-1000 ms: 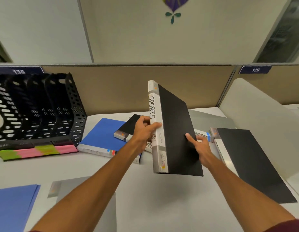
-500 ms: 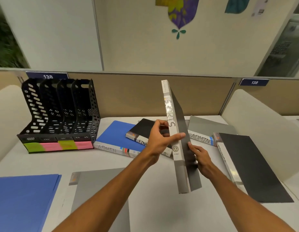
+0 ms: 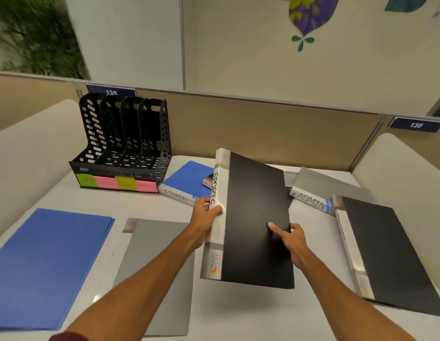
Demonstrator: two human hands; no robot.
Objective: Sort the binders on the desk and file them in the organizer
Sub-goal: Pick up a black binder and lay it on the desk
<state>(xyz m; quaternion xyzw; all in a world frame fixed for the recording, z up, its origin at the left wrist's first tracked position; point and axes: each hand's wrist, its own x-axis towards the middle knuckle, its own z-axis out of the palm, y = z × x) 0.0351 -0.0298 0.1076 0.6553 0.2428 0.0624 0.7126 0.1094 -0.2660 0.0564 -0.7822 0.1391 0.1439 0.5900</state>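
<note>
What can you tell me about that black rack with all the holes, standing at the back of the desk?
The black organizer looks like perforated plastic, with slot-shaped holes across its walls. Upright dividers split it into four compartments, all seemingly empty. Along its low front edge runs a row of sticky notes, alternating green and pink. It stands upright on the white desk at the back left, near the tan partition. A blue binder marked ADMIN lies just to its right. Neither hand touches it.

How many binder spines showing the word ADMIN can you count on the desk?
2: the blue binder beside the organizer, and the grey binder at right rear. Other spines face away, so more could exist.
</note>
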